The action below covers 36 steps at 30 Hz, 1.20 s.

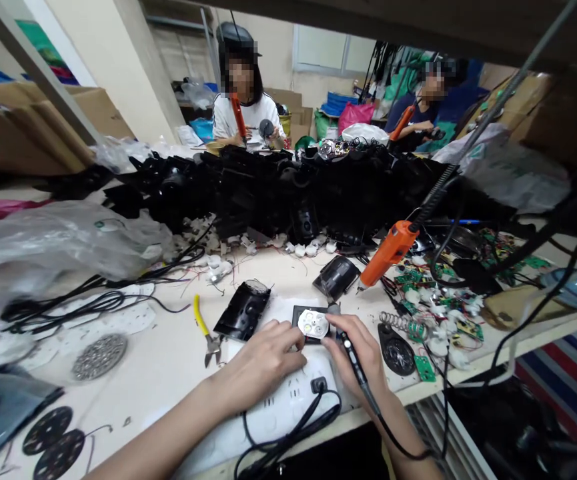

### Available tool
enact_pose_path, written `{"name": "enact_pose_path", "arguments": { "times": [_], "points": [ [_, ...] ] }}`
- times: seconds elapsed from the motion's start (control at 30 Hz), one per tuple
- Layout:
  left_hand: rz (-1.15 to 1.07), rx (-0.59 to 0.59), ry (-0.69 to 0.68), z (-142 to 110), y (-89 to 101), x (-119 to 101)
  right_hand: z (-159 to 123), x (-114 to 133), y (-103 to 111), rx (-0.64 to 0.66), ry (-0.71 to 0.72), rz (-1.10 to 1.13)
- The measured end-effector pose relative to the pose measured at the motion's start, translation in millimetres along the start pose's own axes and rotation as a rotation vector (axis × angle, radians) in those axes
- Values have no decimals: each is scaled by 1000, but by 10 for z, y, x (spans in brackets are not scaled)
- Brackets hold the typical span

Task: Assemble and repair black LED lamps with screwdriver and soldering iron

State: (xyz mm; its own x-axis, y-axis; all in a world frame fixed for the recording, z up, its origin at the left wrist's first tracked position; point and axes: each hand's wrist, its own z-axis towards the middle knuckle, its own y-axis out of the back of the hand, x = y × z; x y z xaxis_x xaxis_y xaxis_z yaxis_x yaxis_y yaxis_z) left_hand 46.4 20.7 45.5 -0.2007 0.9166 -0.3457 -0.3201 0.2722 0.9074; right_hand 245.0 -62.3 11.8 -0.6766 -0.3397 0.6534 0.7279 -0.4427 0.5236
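Note:
A round white board with several round lenses lies over a dark rectangular part on the worktable, between my hands. My left hand is at its left side, fingers curled and pressed together; what they pinch is hidden. A black pen-shaped soldering iron with a cord rests in my right hand, between thumb and fingers, beside the board's right edge. The iron's tip is hard to make out. Below the board is a white power strip with a black plug in it.
Yellow-handled cutters and a black housing lie to the left. An orange electric screwdriver hangs at the right, near circuit boards and a black speaker-like part. Black housings are heaped behind; two people sit beyond.

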Motion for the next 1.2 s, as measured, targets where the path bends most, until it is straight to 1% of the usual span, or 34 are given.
{"name": "enact_pose_path", "arguments": {
  "times": [0.1,0.17,0.27,0.3,0.37,0.47,0.57,0.67,0.83,1.0,1.1,1.2],
  "points": [
    [-310,-108,135,29,-45,35,-16,-16,5,0,-6,3],
    [-529,-176,291,48,-85,42,-33,-20,16,-9,-14,3],
    [-766,-214,584,91,-133,18,-32,15,29,-19,-31,22],
    [-824,-218,655,108,-143,8,-23,37,29,-23,-40,38],
    [-897,-229,716,137,-155,-6,8,93,18,-30,-65,78],
    [-859,-236,702,169,-152,-8,71,173,-22,-31,-82,142],
    [-781,-206,657,192,-136,-7,136,223,-68,-29,-93,201],
    [-776,-190,634,211,-123,-26,181,242,-92,-27,-128,218],
    [-904,-250,676,223,-135,-76,180,228,-97,-17,-148,226],
    [-918,-309,695,205,-153,-93,133,212,-91,-13,-196,244],
    [-836,-307,698,191,-148,-99,107,210,-56,-23,-164,196],
    [-642,-313,650,168,-155,-119,62,194,13,-69,-123,119]
  ]
}}
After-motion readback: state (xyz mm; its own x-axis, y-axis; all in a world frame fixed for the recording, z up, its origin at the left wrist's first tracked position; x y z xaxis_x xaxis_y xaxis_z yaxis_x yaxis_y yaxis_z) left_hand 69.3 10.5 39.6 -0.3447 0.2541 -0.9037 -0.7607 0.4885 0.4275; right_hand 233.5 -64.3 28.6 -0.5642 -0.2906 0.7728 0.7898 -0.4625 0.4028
